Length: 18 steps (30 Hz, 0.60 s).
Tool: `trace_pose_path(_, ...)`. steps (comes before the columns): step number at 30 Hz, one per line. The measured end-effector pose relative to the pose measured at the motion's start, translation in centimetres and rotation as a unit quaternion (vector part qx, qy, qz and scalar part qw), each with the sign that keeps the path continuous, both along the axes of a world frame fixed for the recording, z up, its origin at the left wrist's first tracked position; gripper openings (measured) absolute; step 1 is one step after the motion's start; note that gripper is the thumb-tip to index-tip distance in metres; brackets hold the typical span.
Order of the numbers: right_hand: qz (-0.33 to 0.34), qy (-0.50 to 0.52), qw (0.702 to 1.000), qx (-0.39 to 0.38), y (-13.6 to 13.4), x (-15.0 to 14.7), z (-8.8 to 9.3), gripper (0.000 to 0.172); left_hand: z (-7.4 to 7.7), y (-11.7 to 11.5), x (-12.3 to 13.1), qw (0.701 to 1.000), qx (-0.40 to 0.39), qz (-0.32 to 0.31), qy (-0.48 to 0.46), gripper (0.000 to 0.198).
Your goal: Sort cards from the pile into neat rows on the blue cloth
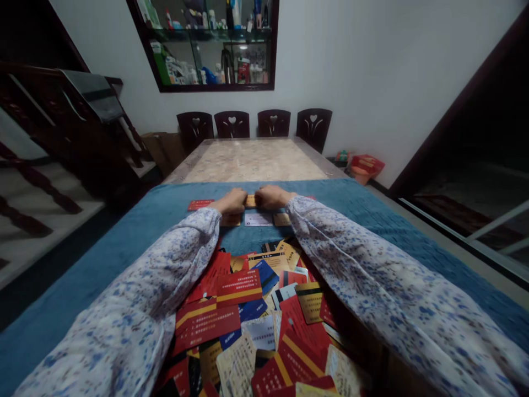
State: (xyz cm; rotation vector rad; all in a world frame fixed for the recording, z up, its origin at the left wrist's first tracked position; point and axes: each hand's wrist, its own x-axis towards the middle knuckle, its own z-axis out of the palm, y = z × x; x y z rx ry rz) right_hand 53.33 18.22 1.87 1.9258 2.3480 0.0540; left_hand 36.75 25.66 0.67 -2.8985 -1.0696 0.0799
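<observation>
Both my hands reach forward to the far part of the blue cloth. A gold card [250, 200] lies between them. My left hand [232, 202] has its fingers curled closed at the card's left end, and my right hand [268, 197] is closed at its right end. A red card [201, 204] lies left of my left hand. Just nearer than the hands is a row with a pale card [258, 220], a gold-brown card [230, 220] and another gold card [282, 219]. Between my forearms spreads a loose heap of red, gold, blue and white cards [238, 286].
A blue cloth [136, 248] covers the near part of the marble-patterned table [252, 157]. Several dark chairs [273, 122] stand at its far end. Behind is a glass-shelved wall cabinet [215, 88]. A red bag [367, 164] sits right of the table, a wooden railing [45, 187] left.
</observation>
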Motion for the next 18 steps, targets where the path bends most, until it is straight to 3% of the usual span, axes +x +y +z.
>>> trace_pose_path(18,0.013,0.030,0.999,-0.044,0.95,0.66,-0.09,0.046,0.05,0.40,0.25,0.999,-0.036,-0.033,0.014,0.029)
